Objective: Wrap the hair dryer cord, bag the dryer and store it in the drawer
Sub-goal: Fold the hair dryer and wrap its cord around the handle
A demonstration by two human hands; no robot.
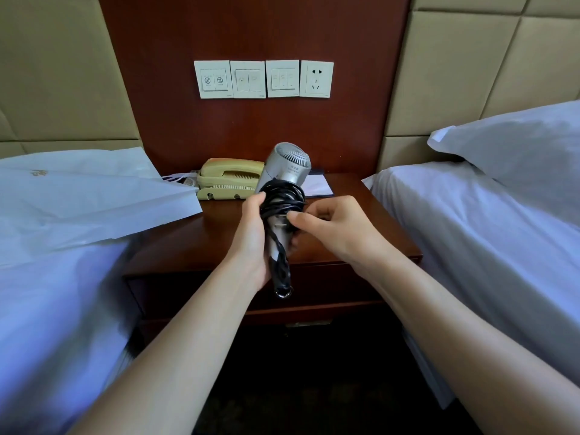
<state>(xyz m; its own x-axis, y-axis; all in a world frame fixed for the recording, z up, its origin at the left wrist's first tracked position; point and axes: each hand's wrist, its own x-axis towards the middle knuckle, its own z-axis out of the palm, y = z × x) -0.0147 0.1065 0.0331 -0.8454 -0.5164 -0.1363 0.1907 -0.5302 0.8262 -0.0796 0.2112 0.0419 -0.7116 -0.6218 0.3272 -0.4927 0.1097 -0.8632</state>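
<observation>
On the left bed lies the white bag (94,196), not yet used. Above the bench (361,227), the left hand (251,237) grips the handle of the hair dryer (287,174), held upright. The black cord (282,199) looks almost fully wound; the right hand (332,224) pinches its end, probably the plug, which is mostly hidden. Bagging and storing remain; the drawer (329,287) below appears closed, its front partly covered.

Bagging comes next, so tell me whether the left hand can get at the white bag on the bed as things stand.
Probably not yet. The left hand is closed around the hair dryer, steadying it while the right hand tucks the cord. The white bag lies unobstructed to its left, but the hand must first be freed.
</observation>
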